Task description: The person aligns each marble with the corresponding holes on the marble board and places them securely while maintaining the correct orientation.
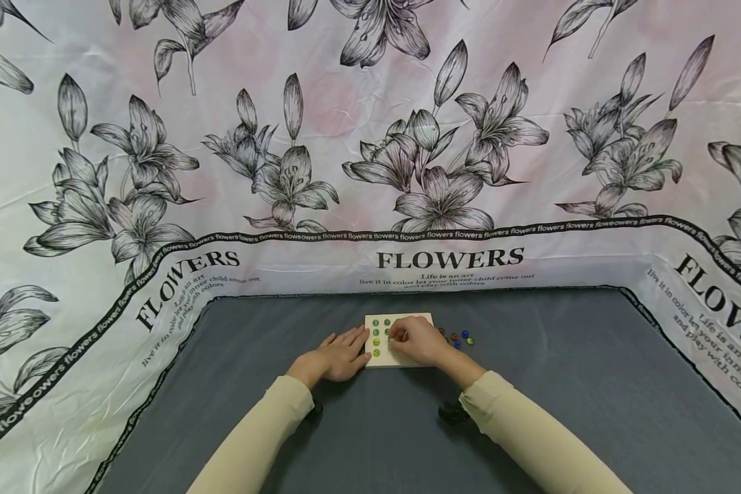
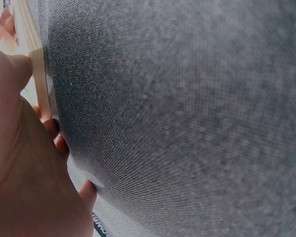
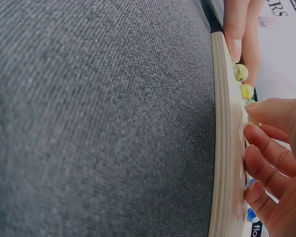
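Note:
A pale wooden board (image 1: 407, 361) lies on the grey cloth, with green and yellow glass marbles standing in two columns at its left. My left hand (image 1: 341, 356) rests flat by the board's left edge, its fingers extended and touching that edge; in the left wrist view the thumb (image 2: 20, 71) lies against the board's side. Over the middle of the board, my right hand (image 1: 421, 341) pinches a small marble between thumb and index finger, mostly hidden by the fingertips. Yellow marbles (image 3: 246, 91) show just beyond the thumb in the right wrist view.
Several loose marbles (image 1: 467, 336), blue, yellow and reddish, lie right of the board, partly behind the right hand. Grey cloth (image 1: 370, 439) covers the table. A white flower-printed cloth (image 1: 321, 267) rises behind and at both sides.

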`<move>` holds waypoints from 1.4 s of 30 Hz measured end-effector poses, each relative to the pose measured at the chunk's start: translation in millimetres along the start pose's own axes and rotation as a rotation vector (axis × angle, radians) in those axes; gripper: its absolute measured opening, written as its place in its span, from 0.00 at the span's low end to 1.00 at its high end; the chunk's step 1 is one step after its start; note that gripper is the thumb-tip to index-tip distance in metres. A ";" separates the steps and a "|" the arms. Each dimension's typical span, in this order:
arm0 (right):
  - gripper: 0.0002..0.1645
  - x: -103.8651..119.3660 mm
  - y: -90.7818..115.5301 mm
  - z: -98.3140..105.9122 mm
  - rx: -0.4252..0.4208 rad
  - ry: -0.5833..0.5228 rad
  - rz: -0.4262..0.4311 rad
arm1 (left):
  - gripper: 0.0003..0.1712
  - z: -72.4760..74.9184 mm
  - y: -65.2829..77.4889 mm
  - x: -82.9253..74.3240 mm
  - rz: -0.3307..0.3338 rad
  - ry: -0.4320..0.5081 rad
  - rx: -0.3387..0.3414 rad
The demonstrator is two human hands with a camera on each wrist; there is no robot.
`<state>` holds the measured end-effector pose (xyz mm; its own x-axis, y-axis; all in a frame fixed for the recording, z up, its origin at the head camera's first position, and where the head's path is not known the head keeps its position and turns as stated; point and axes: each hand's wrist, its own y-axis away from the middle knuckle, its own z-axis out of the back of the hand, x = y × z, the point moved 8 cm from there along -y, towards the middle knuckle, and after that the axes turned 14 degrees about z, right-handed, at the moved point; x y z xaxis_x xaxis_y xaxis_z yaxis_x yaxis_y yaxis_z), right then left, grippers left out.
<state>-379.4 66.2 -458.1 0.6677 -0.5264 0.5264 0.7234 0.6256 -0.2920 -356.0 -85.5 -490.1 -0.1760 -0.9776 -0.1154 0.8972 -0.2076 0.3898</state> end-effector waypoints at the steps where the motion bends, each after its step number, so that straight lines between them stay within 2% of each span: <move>1: 0.06 0.2 -0.2 -0.4 0.003 0.001 -0.001 | 0.38 1.1 1.6 -0.5 -0.002 0.001 0.000; 12: 0.08 4.2 -3.6 -0.8 0.000 0.046 0.021 | 0.38 1.2 2.3 -0.6 -0.004 0.005 -0.001; 28: 0.09 3.1 -2.4 -1.5 -0.003 0.048 -0.008 | 0.38 0.8 1.1 -0.4 -0.003 0.003 -0.007; 36: 0.09 2.9 -1.4 -2.5 0.003 0.058 0.013 | 0.38 0.4 3.5 -1.6 -0.004 0.005 0.006; 42: 0.13 7.0 2.3 -0.8 0.010 0.068 0.043 | 0.37 1.1 3.9 -2.2 0.006 -0.007 -0.001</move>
<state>-372.9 63.5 -455.8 0.7086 -0.5368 0.4579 0.6924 0.6540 -0.3047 -352.6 -84.2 -487.4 -0.1740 -0.9790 -0.1067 0.8984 -0.2021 0.3899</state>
